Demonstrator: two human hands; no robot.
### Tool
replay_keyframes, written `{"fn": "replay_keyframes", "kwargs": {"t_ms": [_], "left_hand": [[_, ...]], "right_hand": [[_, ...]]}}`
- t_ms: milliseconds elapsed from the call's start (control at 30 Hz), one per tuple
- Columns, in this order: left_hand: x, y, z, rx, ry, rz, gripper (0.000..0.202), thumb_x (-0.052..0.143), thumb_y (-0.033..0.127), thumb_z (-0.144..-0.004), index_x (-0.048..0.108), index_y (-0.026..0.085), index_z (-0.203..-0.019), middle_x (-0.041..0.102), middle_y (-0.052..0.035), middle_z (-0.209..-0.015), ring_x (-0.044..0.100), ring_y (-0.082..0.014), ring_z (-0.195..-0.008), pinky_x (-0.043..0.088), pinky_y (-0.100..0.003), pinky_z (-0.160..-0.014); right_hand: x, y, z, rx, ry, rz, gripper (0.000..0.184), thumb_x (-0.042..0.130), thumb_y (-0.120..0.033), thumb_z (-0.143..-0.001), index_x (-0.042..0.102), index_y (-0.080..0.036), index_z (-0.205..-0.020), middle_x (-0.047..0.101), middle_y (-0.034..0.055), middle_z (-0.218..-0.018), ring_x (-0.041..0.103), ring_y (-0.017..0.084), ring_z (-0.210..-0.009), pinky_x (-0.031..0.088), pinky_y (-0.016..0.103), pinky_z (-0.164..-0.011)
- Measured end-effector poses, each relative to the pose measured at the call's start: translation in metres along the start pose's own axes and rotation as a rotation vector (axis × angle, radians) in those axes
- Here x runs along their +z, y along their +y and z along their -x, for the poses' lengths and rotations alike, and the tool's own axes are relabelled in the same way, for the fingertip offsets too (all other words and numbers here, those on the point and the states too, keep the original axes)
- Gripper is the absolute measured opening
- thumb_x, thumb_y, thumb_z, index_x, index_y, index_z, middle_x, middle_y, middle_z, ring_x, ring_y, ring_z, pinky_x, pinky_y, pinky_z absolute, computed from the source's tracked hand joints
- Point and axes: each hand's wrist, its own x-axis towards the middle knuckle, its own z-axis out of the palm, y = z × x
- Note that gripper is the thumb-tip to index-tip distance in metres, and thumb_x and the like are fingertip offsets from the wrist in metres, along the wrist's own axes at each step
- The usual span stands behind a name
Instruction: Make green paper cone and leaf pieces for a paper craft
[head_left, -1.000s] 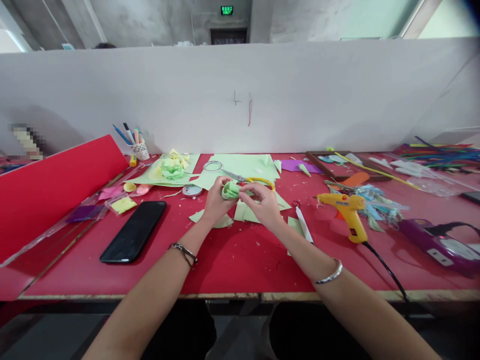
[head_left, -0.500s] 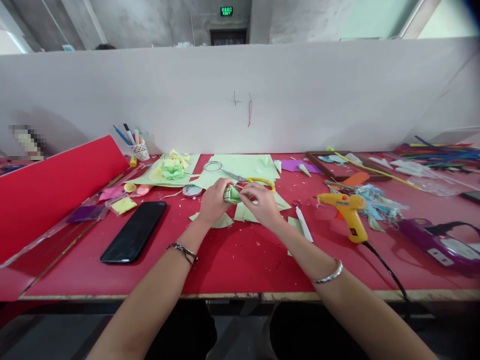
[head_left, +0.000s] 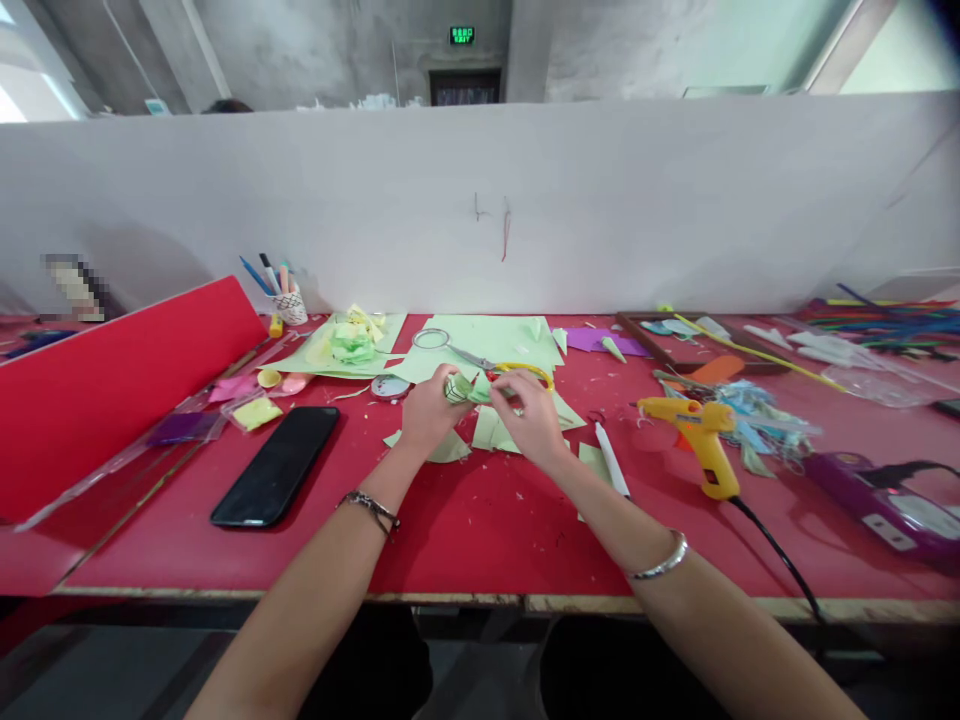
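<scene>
A small rolled piece of green paper [head_left: 459,388] with a dark grid pattern is gripped in the closed fingers of my left hand [head_left: 429,412], above the middle of the table. My right hand [head_left: 531,412] is closed in a pinch at the paper's right end; what lies between its fingertips is too small to make out. Just behind both hands lie scissors [head_left: 526,370] with yellow handles, partly on a pale green sheet [head_left: 487,332]. Cut green paper pieces [head_left: 495,432] are spread on the table beneath my hands.
On the right stand a yellow glue gun [head_left: 709,445] with a black cord and a purple device [head_left: 874,505]. A white tube [head_left: 612,460] lies nearer. To the left are a black phone [head_left: 277,465], a roll of tape [head_left: 390,387] and a pen cup [head_left: 289,305]. A white partition [head_left: 360,210] closes the back.
My right fingertips have drawn slightly to the right, and more of the green paper shows between the hands. The whole view has shifted slightly.
</scene>
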Motion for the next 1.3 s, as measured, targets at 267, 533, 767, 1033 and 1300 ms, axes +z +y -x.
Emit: {"fn": "replay_keyframes", "kwargs": {"t_ms": [267,533,767,1033,1300], "left_hand": [[-0.017,-0.020,-0.013,-0.172,0.080,0.095,0.050,0.057,0.038,-0.070,0.041,0.015,-0.111,0.059,-0.0075,-0.099,0.057,-0.0177,-0.087,0.043,-0.026,-0.073],[-0.080,-0.098,-0.059,-0.338,-0.027,-0.146,0.022,0.050,0.020,-0.072,0.054,0.010,-0.091,0.061,-0.0122,-0.093,0.056,-0.0247,-0.090,0.042,-0.033,-0.079],[-0.115,-0.126,-0.071,-0.331,-0.059,-0.383,0.064,0.066,0.015,-0.056,0.042,0.005,-0.115,0.031,-0.0238,-0.128,0.025,-0.0432,-0.119,0.025,-0.052,-0.093],[-0.066,-0.046,0.008,0.051,-0.398,-0.344,0.048,0.047,0.054,-0.072,0.056,0.019,-0.104,0.047,-0.0096,-0.117,0.038,-0.0282,-0.113,0.030,-0.039,-0.095],[-0.042,-0.034,0.031,-0.051,-0.528,-0.245,0.049,0.060,0.051,-0.060,0.055,0.016,-0.094,0.056,-0.0115,-0.095,0.055,-0.0258,-0.086,0.043,-0.032,-0.069]], "right_hand": [[0.002,0.007,0.000,0.108,0.113,-0.055,0.014,0.043,-0.026,-0.079,0.050,-0.018,-0.070,0.050,0.0021,-0.072,0.049,0.013,-0.066,0.040,0.024,-0.055],[0.004,0.008,0.003,0.090,0.008,-0.064,0.014,0.046,-0.029,-0.078,0.051,-0.019,-0.069,0.051,0.0025,-0.074,0.050,0.015,-0.070,0.041,0.025,-0.057],[0.000,0.014,0.001,0.122,-0.024,-0.026,0.017,0.046,-0.031,-0.078,0.051,-0.019,-0.067,0.052,0.0032,-0.073,0.050,0.016,-0.069,0.041,0.027,-0.058],[0.001,0.021,0.003,0.251,-0.006,0.064,0.020,0.043,-0.033,-0.077,0.053,-0.017,-0.069,0.058,0.0041,-0.069,0.053,0.016,-0.062,0.043,0.028,-0.056],[-0.001,0.030,-0.002,0.235,-0.014,0.174,0.017,0.043,-0.029,-0.076,0.053,-0.018,-0.070,0.060,0.0055,-0.074,0.056,0.017,-0.070,0.044,0.030,-0.062]]}}
